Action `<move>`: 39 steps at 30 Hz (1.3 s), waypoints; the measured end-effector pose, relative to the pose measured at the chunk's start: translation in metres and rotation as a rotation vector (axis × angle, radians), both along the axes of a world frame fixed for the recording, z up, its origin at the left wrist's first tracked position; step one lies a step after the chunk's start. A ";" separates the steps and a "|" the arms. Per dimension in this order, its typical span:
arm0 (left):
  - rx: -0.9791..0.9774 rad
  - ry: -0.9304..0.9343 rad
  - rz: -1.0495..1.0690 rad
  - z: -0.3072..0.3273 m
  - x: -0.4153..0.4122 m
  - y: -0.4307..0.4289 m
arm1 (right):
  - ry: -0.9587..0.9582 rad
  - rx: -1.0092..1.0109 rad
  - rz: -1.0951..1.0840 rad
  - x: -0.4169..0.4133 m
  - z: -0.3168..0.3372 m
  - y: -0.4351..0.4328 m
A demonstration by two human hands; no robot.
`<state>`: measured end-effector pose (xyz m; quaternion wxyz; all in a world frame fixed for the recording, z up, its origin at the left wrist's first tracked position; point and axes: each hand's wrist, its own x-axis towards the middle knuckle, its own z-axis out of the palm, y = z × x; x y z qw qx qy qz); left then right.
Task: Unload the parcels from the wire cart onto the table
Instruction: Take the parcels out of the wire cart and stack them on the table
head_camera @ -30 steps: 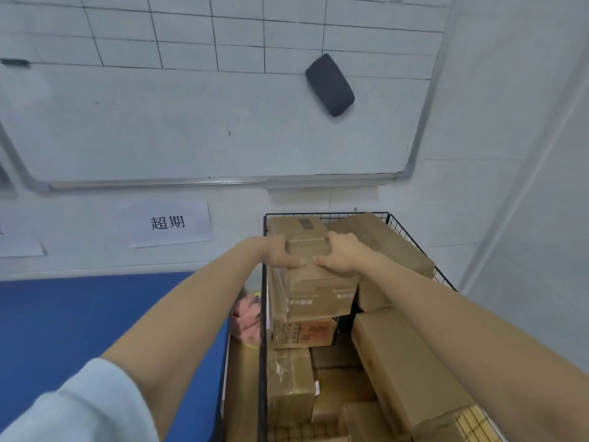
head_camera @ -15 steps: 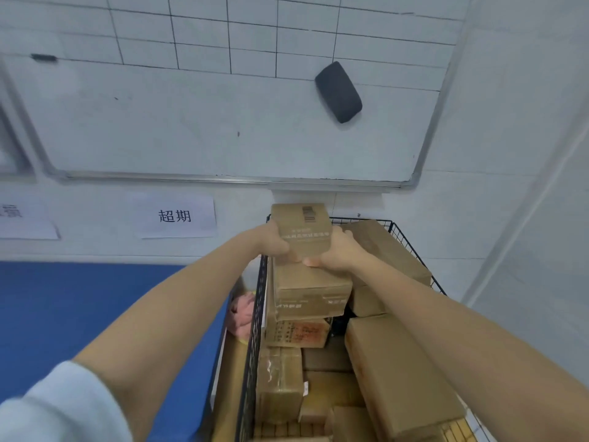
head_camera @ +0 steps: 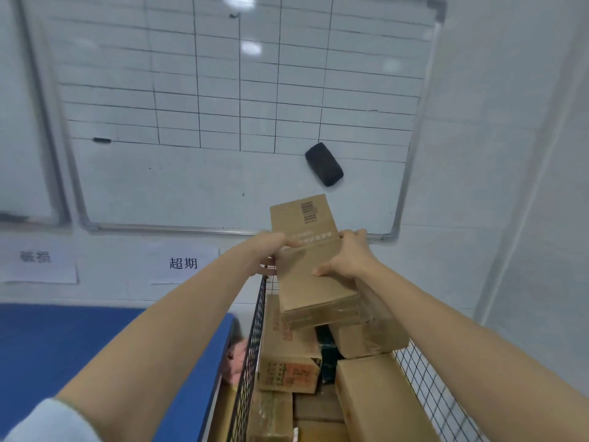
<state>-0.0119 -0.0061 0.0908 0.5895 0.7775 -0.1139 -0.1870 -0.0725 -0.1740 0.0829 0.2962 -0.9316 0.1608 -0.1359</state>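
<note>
So, head view: the one camera looks down your forearms into the wire cart (head_camera: 251, 362).
Parcel in hand: the brown parcel (head_camera: 312, 275) is above the cart's far left corner, its far end tilted up and its barcode face towards you.
Left hand: your left hand (head_camera: 271, 250) grips the parcel's left edge, thumb on top.
Right hand: your right hand (head_camera: 345, 260) grips the right edge, thumb flat on the top face.
Contact below: you cannot tell whether the near end rests on the taped parcel (head_camera: 369, 339) beneath it.
Table: the blue table (head_camera: 79, 346) lies just beside the cart's left wall.
Step in hand: probably lifting out, with the carry to come.
How to do it well: raise the parcel straight up until its near end clears the stack and the wire rim. Level it, swing left and set it down flat.
Risk: dragging may shift the printed parcel (head_camera: 287, 355) and its neighbours.
</note>
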 end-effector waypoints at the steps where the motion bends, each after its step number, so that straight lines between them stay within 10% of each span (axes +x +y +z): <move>1: -0.030 0.007 0.001 0.004 -0.004 0.001 | -0.022 0.016 0.004 -0.005 0.003 -0.001; 25: -0.085 -0.064 -0.175 0.008 -0.007 0.013 | -0.139 0.534 0.039 -0.036 0.015 -0.037; 39: -0.136 -0.001 -0.188 -0.037 -0.007 0.004 | 0.040 0.392 0.137 -0.028 -0.016 -0.036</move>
